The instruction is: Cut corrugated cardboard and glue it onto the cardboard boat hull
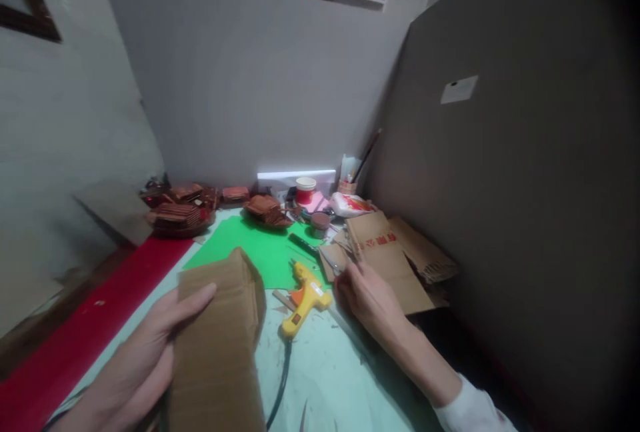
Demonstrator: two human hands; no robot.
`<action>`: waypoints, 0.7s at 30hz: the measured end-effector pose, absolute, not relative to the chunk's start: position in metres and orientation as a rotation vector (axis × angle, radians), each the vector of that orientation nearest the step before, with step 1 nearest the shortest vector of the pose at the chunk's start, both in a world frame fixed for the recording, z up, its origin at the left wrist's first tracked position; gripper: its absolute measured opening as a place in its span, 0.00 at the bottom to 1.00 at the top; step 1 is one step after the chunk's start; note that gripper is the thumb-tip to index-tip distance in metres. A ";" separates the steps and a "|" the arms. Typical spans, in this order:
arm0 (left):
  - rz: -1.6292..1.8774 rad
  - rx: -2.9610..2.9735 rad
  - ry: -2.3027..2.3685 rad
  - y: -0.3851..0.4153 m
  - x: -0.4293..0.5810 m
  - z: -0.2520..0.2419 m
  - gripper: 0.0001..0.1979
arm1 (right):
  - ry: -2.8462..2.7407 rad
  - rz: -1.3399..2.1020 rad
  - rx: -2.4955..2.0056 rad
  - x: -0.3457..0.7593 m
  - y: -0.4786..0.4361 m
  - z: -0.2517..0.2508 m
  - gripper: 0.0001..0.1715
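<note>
My left hand (150, 345) grips a folded piece of brown corrugated cardboard (215, 345), thumb across its front face. The cardboard stands upright close to the camera, with a bent flap at its top right. My right hand (367, 292) is closed, its fingertips pinched at the pale metal end of a slim dark-handled tool (305, 244). The tool slants away over a small cardboard piece (334, 257); its exact kind is unclear. Between my hands a yellow glue gun (307, 299) lies on the table, its nozzle pointing away and its cord running towards me.
A green sheet (220, 245) covers part of the pale table (330, 379). Stacks of reddish-brown pieces (177, 215) and a filled brown dish (267, 211) stand behind. Flattened cardboard (387, 262) lies at right. A red-and-white tub (306, 191) is at the back. Grey partitions (260, 85) enclose the table.
</note>
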State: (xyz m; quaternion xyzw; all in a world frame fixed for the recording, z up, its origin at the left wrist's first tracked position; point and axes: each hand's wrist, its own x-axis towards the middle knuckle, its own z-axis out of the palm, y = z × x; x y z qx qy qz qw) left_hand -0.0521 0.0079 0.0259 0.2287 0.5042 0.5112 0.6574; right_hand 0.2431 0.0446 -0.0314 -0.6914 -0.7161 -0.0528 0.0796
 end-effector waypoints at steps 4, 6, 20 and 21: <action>1.192 0.609 1.022 0.006 -0.049 0.025 0.19 | -2.173 -0.157 -1.995 0.248 0.050 -0.049 0.08; 1.216 0.634 1.014 0.006 -0.049 0.024 0.17 | -2.186 -0.156 -1.967 0.251 0.053 -0.053 0.06; 1.199 0.837 0.679 0.006 -0.045 0.023 0.13 | -2.125 0.437 -1.490 0.215 0.018 0.031 0.14; 1.213 0.834 0.674 0.006 -0.044 0.024 0.13 | -2.093 0.646 -1.388 0.203 0.013 0.042 0.15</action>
